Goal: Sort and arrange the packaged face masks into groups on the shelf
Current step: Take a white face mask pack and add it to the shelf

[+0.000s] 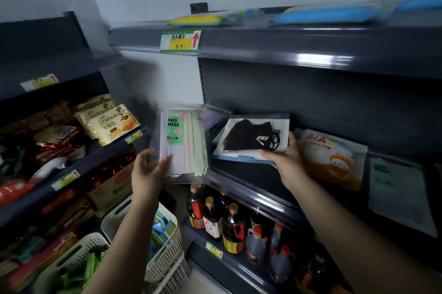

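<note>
Two packs are in your grip. Your left hand (147,169) holds the green face-mask pack (183,144) upright. Your right hand (285,157) pinches the black mask pack (253,137) over the shelf (239,171).

— Readable print? 
— Clear pouch of pale green masks (183,144): "FACE MASK". Flat white packet with black cloth mask (253,137): "LIKE". 
— Elsewhere? 
— Tan snack bags (112,123): "Croissant". Green-and-yellow shelf price tag (180,40): handwritten "29", red arrow up. Other tags blurred.

One head-worn camera looks forward and down, close to the shelf (263,188).
</note>
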Demonstrator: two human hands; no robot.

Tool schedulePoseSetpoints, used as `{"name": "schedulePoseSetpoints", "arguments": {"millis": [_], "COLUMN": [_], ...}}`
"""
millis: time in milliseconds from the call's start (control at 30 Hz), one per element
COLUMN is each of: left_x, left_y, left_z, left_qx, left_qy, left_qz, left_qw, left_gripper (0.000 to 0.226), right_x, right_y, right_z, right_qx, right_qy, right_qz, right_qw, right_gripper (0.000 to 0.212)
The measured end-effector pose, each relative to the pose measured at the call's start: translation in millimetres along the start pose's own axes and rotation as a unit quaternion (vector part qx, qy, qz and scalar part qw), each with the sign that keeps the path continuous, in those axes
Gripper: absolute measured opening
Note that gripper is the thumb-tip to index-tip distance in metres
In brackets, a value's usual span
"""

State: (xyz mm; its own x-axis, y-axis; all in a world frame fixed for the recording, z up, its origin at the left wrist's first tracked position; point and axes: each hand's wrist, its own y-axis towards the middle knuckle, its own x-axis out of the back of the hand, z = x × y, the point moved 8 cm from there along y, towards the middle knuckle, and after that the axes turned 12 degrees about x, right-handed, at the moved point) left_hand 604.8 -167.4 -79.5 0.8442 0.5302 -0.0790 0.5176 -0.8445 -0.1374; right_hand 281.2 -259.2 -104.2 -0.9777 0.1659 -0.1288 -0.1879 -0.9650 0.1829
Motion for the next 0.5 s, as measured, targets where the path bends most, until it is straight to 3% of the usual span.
{"name": "schedulePoseSetpoints", "arguments": {"millis": [100,400,500], "left_x": [-10.0,-32.4,-39.9], "left_y": [24.1,77.8,92.7], "left_z": [2.9,13.1,9.7], "left_qx": [0.008,0.024,0.021], "left_qy": [-0.001,-0.003,0.010], "left_qz": [0.001,0.039,0.059], "left_qw": [1.000,0.999,0.998], "left_gripper": [0.035,0.038,0.037], "right_x": [-8.7,-20.6,-23.5], "right_y": [20.8,59.4,64.9], "right_z": [-7.7,-29.3,-27.8], "right_qx": [0.004,-0.033,-0.042], "right_qy": [-0.016,-0.126,-0.189], "right_qz": [0.005,-0.019,-0.040], "right_qw": [1.000,0.991,0.980], "right_gripper": [0.083,0.106,0.096]}}
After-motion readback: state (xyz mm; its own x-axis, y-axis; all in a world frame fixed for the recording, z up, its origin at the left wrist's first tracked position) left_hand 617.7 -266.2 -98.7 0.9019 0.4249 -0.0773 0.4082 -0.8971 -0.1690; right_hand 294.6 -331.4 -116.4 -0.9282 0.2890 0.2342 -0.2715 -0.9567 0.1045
